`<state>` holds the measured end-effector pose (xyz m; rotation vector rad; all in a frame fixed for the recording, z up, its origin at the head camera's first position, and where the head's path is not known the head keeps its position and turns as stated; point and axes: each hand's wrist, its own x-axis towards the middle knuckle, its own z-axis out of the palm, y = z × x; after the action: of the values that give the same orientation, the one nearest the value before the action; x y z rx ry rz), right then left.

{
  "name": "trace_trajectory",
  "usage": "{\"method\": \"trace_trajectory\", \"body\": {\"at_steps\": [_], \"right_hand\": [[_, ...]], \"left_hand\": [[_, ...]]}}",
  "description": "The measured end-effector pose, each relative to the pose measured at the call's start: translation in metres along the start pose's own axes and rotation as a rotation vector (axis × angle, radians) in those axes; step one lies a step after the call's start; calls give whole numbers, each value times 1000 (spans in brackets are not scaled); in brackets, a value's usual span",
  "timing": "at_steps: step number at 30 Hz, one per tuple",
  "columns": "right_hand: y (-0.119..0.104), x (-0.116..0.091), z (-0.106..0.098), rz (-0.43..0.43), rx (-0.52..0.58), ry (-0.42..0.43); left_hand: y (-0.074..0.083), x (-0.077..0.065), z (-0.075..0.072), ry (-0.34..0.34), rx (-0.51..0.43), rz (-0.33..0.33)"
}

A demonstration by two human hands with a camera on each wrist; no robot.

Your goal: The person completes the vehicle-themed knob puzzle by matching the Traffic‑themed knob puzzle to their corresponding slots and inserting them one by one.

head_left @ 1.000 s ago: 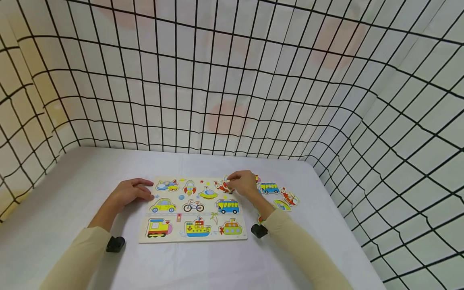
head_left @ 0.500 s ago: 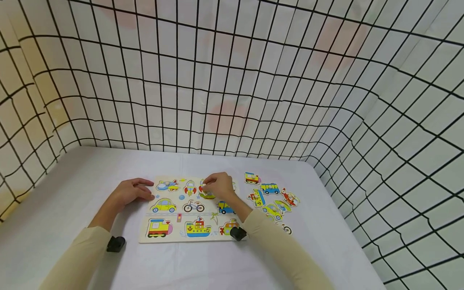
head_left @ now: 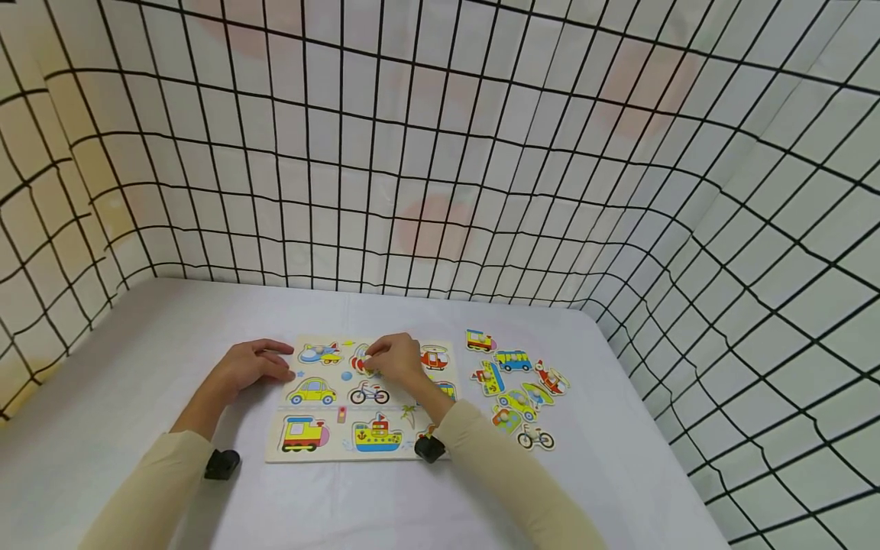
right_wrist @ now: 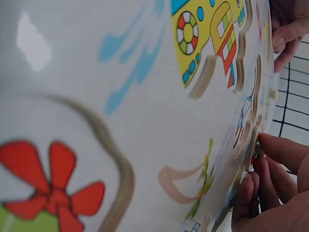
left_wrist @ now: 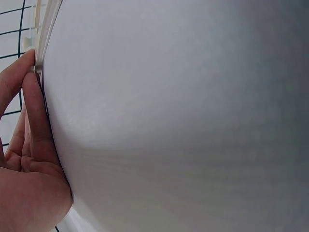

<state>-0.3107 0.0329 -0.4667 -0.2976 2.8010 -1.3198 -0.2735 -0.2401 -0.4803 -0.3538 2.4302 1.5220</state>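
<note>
Printed bus partly behind right wrist

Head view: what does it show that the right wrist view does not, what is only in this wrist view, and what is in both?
Only the head view shows the loose train piece, bus piece and bicycle piece on the table, and the cream sleeves.

Only the right wrist view shows, large enough to make out, the lifebuoy printed on the ship and the cut wall of the submarine recess.

Both show the puzzle board, the left hand and the right hand.
</note>
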Motion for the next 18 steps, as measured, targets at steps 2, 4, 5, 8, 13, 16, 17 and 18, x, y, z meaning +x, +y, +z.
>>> {"method": "trace_trajectory", "body": {"at_steps": [2,4,5,8,13,16,17,18], "right_hand": [[-1,0,2,8,3,1],[-2,1,4,14,5,3],[-2,1,5,16,2,5],[-4,1,7,26,-2,9],[-5,2,10,47,6,14],[-6,2,11,49,10,19],[-5,2,11,49,8,21],[-5,3,12,48,6,24]], "left_hand": [[0,0,0,1,2,-2],[1,0,1,3,0,-6],[1,0,0,3,-1,-6],[1,0,0,6,-4,-8],[1,0,0,6,-8,-10],[1,0,0,7,-2,-9],[1,0,0,7,-4,-8],[1,0,0,7,-4,-7]]}}
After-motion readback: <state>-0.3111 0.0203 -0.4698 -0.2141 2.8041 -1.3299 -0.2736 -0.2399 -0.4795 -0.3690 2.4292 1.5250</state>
